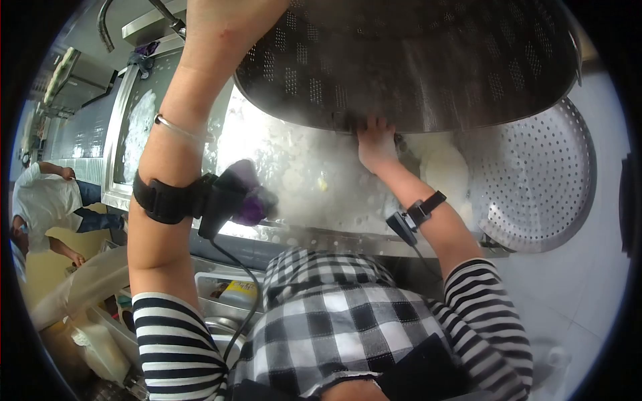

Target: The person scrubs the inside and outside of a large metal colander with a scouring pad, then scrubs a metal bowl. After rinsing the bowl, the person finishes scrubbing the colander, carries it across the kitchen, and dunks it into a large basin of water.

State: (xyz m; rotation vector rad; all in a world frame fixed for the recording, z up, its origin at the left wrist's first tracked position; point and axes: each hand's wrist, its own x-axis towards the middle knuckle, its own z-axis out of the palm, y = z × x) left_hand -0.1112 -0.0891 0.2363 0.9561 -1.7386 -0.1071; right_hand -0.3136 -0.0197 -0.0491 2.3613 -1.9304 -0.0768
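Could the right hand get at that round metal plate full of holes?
Probably: the near side of the round plate looks uncovered. But the right hand is at the rim of the metal drum and might need to leave it first.

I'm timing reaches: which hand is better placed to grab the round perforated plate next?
Probably the right hand: at the lower edge of the dark vessel, it's nearer the perforated plate; the left hand is farther.

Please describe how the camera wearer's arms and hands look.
Both sleeves are striped black and white. The left arm bears a silvery bangle and a wide black strap with a dark device and black cable. The right arm has a narrower black strap with a small device and thin cable. The right hand and cropped left hand look bare.
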